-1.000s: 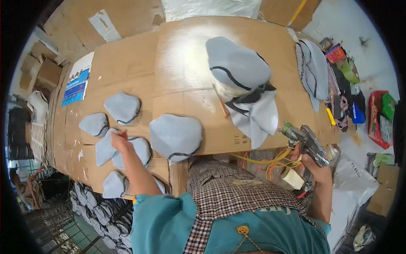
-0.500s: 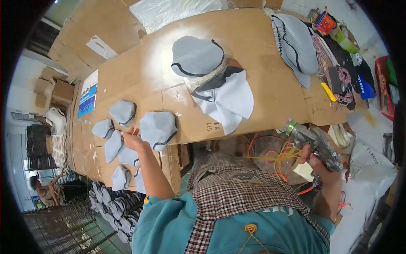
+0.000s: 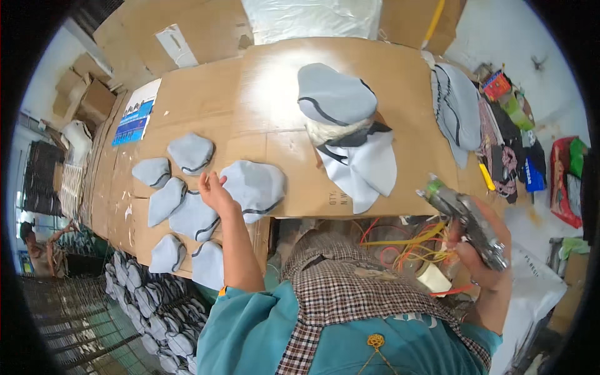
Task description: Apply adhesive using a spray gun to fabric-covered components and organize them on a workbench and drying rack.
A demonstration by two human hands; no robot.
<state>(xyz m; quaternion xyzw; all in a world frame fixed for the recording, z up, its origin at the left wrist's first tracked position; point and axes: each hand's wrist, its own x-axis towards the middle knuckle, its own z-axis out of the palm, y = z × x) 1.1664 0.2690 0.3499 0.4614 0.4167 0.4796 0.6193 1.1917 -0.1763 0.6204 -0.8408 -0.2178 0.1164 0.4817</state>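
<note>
My left hand (image 3: 217,190) hovers over the left of the table with fingers apart, holding nothing. Around it lie several grey fabric-covered pieces with black edging; the largest grey piece (image 3: 253,187) is just to its right, partly behind the hand. My right hand (image 3: 480,253) is wrapped round a metal spray gun (image 3: 461,215), its front end at the table's near right edge. Further back sits a domed grey cover (image 3: 336,94) with a black stripe. Below it show a cream fuzzy pad (image 3: 326,130) and loose white cloth (image 3: 362,172) with black parts.
Cardboard covers the table (image 3: 250,106). A stack of grey covers (image 3: 455,109) lies at the right, beside rags and a yellow-handled tool (image 3: 487,177). Orange and yellow hoses (image 3: 409,247) tangle below the near edge. Racks of grey pieces (image 3: 156,312) stand lower left; another person (image 3: 44,250) is beyond.
The whole view has shifted, so the table's things appear further right. My right hand has raised the spray gun slightly against the table edge. My left hand's fingers now show more spread.
</note>
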